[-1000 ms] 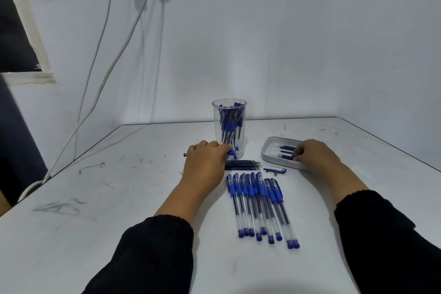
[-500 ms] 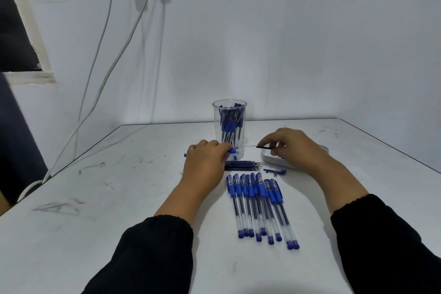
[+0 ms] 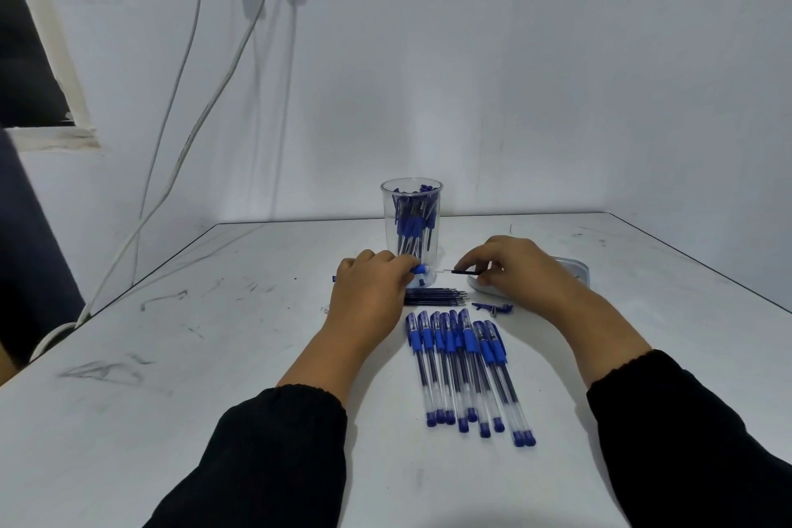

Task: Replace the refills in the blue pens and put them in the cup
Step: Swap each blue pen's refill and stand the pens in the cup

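Note:
My left hand [image 3: 370,296] grips a blue pen barrel [image 3: 419,269] lying level just in front of the clear cup [image 3: 411,227], which holds several blue pens. My right hand [image 3: 518,270] pinches a thin dark refill [image 3: 465,271], whose tip points at the barrel's open end. A row of several capped blue pens [image 3: 465,369] lies on the white table [image 3: 214,356] below my hands. A bundle of dark refills [image 3: 437,296] lies between the cup and the row. The white tray [image 3: 576,270] is mostly hidden behind my right hand.
A small blue pen part [image 3: 493,307] lies right of the refill bundle. White cables [image 3: 193,133] hang down the wall at the left. The table's edges run along the left and right sides.
My right hand left the tray with a refill and carried it left to the pen barrel in my left hand. The left hand stayed in place.

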A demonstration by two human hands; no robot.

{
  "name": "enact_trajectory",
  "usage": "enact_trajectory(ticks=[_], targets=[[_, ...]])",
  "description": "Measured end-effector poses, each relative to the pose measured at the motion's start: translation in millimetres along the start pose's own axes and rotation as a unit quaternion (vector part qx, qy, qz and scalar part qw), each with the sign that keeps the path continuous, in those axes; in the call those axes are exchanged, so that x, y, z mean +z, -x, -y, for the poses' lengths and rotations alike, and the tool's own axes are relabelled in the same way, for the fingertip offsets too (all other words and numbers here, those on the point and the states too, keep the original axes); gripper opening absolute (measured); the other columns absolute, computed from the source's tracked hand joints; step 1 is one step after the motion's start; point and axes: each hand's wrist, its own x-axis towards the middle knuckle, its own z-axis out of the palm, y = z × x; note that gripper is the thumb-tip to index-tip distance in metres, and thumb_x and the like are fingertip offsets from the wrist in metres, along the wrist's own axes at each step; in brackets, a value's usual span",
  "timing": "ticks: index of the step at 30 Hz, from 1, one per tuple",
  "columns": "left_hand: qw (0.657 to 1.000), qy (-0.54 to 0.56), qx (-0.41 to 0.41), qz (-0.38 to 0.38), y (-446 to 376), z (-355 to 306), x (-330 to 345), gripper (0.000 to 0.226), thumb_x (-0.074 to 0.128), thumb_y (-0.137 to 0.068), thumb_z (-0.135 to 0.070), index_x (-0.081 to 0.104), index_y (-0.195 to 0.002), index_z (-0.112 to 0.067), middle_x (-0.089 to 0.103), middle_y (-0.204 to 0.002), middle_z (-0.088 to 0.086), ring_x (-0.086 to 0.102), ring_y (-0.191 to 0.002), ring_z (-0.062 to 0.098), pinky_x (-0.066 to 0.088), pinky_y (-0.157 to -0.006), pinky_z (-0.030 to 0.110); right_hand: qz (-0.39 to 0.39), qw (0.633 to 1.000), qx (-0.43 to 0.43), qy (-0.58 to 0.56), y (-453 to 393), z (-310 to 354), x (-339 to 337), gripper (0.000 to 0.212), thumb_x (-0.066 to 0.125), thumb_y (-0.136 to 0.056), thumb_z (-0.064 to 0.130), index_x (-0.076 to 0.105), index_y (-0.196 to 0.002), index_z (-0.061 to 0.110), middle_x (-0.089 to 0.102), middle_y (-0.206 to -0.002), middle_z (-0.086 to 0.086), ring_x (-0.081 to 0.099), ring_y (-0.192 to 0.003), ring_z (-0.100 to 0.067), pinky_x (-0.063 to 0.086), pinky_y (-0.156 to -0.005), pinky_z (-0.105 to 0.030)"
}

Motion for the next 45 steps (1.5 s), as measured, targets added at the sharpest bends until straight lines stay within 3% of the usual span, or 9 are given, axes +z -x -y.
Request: enact_trajectory(ticks=[5,20,39,45], targets=[[1.0,-0.003,-0.004,-0.001,0.2,0.9,-0.3,0.031,0.037,-0.101,-0.024,0.052,-0.127,-0.031,0.061,-0.117,-0.006,0.048,-0.107,0.017,0.03,-0.093,0.032,-0.022,1.0,0.015,-0.005,-3.1,-3.8,-1.6,0.039,0.06,-0.088,0.001,0.072,-0.102,0.035,0.055,-0.087,0.015,0.054,-0.083,-0.007,0.043,-0.075,-0.024],[1.0,-0.006,-0.005,0.004,-0.2,2.0,0.9,0.032,0.033,-0.102,-0.025,0.052,-0.128,-0.03,0.063,-0.112,-0.006,0.052,-0.102,0.019,0.029,-0.091,0.033,-0.011,1.0,0.009,-0.009,-0.6,-1.8,-2.0,0.04,0.058,-0.088,0.0,0.073,-0.104,0.034,0.061,-0.097,0.007,0.058,-0.093,-0.014,0.049,-0.086,-0.033],[1.0,-0.003,0.009,-0.003,1.5,0.4,-0.7,0.028,0.042,-0.1,-0.028,0.057,-0.123,-0.03,0.066,-0.108,-0.006,0.054,-0.099,0.018,0.03,-0.09,0.033,0.008,1.0,-0.007,0.027,3.2,1.7,-3.4,0.038,0.056,-0.091,0.002,0.073,-0.105,0.033,0.06,-0.1,0.006,0.057,-0.09,-0.012,0.05,-0.082,-0.032],[1.0,0.019,0.025,-0.003,2.2,-3.3,1.0,0.027,0.043,-0.099,-0.03,0.059,-0.121,-0.032,0.065,-0.109,-0.008,0.053,-0.099,0.017,0.03,-0.091,0.034,0.011,1.0,0.007,-0.007,3.8,7.9,-1.0,0.035,0.056,-0.093,0.006,0.07,-0.115,0.03,0.065,-0.107,0.006,0.059,-0.096,-0.011,0.049,-0.09,-0.032]])
